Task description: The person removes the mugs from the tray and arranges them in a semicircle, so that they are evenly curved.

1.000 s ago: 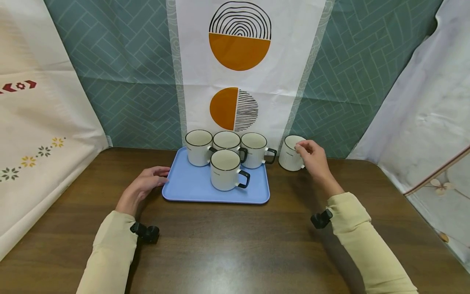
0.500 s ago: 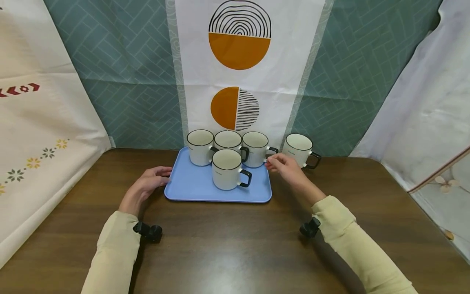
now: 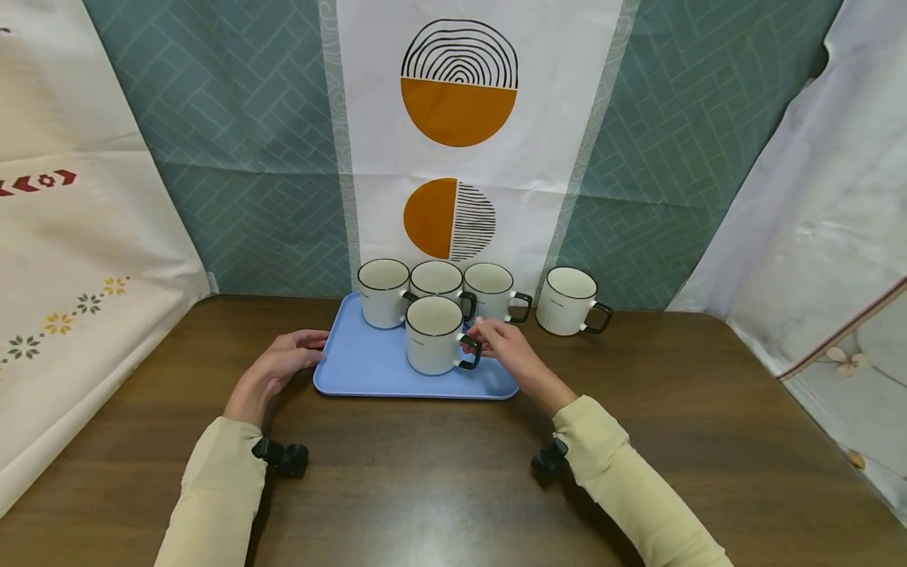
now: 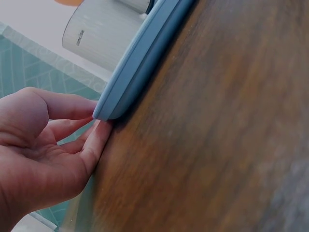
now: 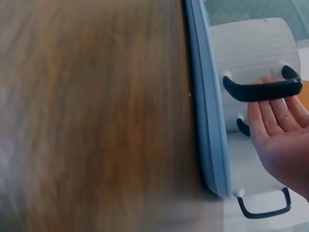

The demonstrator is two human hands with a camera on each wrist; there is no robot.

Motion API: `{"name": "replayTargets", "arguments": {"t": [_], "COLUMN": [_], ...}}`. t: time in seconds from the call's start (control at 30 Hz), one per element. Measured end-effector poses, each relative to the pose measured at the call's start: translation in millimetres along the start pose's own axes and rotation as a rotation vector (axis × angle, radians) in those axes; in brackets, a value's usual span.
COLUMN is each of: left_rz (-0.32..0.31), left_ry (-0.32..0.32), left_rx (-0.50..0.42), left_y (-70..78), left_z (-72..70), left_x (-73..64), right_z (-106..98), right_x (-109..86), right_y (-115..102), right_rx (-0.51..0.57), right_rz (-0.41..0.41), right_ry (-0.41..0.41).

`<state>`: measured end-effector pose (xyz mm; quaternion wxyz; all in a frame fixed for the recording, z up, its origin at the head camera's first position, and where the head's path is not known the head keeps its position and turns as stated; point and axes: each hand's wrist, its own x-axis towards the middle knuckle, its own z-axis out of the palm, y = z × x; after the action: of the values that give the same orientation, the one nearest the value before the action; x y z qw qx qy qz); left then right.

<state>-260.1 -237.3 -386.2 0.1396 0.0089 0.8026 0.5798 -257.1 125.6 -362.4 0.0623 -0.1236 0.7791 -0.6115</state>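
Head view, and the front mug (image 3: 431, 350) stands upright on the blue tray (image 3: 364, 362), its black handle (image 5: 263, 92) out to the right, and there's the right hand (image 3: 513, 354), fingers in behind that handle! Is the grip clamped on it? Cannot tell. Over at the tray's left edge, the left hand (image 3: 279, 366) has its grip clamped on the rim, thumb above, fingers below! Three back mugs (image 3: 435, 276) line up behind, a fifth mug (image 3: 564, 307) stands beside the tray on the desk (image 3: 397, 457), green cloth (image 3: 269, 205) beyond.
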Motion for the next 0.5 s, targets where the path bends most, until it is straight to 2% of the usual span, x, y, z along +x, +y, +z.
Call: {"name": "replayTargets", "arguments": {"t": [0.23, 0.5], "left_rz": [0.009, 0.037], "left_ry": [0.001, 0.005], "left_rx": [0.006, 0.002], "left_y": [-0.1, -1.7], "left_z": [0.5, 0.9], "left_x": [0.2, 0.6], "right_z": [9.7, 10.5], "right_x": [1.0, 1.4], "right_y": [1.4, 3.1], "right_rx": [-0.009, -0.019], "right_rz": [0.032, -0.035], "right_ry": [-0.031, -0.086]}}
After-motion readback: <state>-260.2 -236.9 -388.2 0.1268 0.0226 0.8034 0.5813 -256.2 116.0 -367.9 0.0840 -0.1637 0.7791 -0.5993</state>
